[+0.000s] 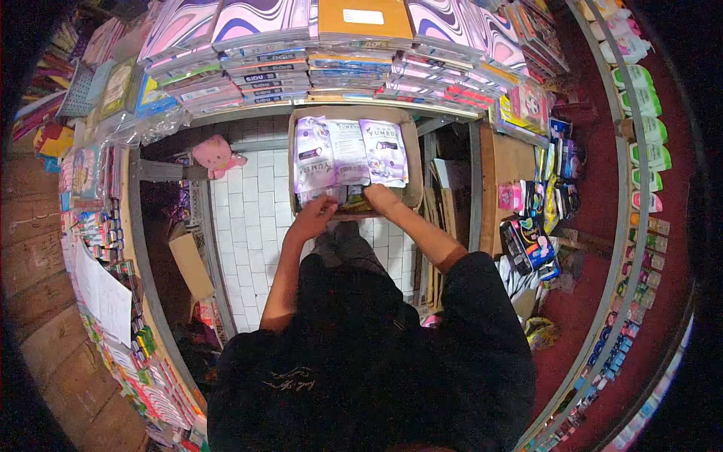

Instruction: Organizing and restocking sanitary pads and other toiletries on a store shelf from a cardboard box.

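Note:
In front of my body is an open cardboard box [416, 175] with purple-and-white pouches inside. Printed pouches lie across its upper part: a left pouch [312, 153], a middle pouch [348, 148] and a right pouch [386, 151]. Below them, partly covered, show another pale purple pouch [316, 195] and a green-yellow packet [357, 201]. My left hand [314, 216] is at the box's near left side, fingers bent against the lower pouch. My right hand [382, 198] reaches in below the right pouch; its fingertips are hidden, so its grip is unclear.
Stacks of wrapped notebooks [265, 73] fill the shelf beyond the box. A pink plush toy [217, 155] is at the left above the white tiled floor [243, 226]. Stationery [101, 231] lines the left shelf. Packaged goods [528, 243] and a bottle rack [638, 90] stand right.

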Demonstrator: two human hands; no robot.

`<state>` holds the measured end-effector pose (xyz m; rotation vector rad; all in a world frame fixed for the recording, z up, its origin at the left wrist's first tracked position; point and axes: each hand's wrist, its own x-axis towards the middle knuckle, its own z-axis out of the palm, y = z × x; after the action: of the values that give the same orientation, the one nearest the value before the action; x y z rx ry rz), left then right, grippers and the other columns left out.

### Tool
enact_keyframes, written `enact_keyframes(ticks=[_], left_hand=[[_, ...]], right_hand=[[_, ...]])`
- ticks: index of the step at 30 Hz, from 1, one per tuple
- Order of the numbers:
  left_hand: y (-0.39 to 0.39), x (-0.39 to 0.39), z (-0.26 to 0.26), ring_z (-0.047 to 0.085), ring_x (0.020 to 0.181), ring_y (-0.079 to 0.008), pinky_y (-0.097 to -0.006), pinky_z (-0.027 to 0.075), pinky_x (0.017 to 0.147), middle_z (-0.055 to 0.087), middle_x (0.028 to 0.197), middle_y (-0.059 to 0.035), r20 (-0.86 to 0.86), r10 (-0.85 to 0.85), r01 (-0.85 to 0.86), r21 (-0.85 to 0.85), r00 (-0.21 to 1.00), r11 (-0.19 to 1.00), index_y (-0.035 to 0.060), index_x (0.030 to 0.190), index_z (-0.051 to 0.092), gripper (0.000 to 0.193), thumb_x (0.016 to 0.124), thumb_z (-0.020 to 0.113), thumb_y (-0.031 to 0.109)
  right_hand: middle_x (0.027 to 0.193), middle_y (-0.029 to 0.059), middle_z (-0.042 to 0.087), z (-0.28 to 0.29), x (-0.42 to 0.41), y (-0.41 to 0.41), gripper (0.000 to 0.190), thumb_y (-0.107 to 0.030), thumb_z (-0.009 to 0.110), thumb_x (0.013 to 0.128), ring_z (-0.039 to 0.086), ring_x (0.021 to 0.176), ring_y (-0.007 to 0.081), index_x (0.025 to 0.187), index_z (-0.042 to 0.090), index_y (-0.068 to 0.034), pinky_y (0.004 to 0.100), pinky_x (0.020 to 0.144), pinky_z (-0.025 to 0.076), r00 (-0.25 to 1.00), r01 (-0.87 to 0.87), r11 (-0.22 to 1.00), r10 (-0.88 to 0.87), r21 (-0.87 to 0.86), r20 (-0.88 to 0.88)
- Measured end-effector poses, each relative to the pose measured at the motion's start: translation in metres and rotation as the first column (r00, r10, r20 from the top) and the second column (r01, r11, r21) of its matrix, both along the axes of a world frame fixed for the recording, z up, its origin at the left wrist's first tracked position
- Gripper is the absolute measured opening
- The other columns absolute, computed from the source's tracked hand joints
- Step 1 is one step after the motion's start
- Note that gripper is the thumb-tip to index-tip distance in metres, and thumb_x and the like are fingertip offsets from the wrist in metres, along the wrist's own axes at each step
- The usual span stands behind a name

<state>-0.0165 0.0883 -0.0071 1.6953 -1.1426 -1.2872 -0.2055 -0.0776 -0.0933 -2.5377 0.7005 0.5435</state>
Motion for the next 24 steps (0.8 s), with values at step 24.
enact_keyframes(ticks=[24], left_hand=[[-0.038, -0.028, -0.069, 0.06, 0.092, -0.0417, -0.0455, 0.046, 0.078, 0.063, 0.094, -0.0236, 0.242, -0.43, 0.406, 0.145, 0.87, 0.902, 0.0047, 0.105, 0.059, 0.033, 0.096, 0.042, 0.031]], right_hand=[[0.092, 0.0154, 0.069, 0.141, -0.109, 0.072, 0.023, -0.012, 0.053, 0.093, 0.069, 0.085, 0.0218, 0.106, 0.063, 0.003, 0.03, 0.074, 0.051, 0.213, 0.773, 0.512, -0.766, 0.374, 0.607]])
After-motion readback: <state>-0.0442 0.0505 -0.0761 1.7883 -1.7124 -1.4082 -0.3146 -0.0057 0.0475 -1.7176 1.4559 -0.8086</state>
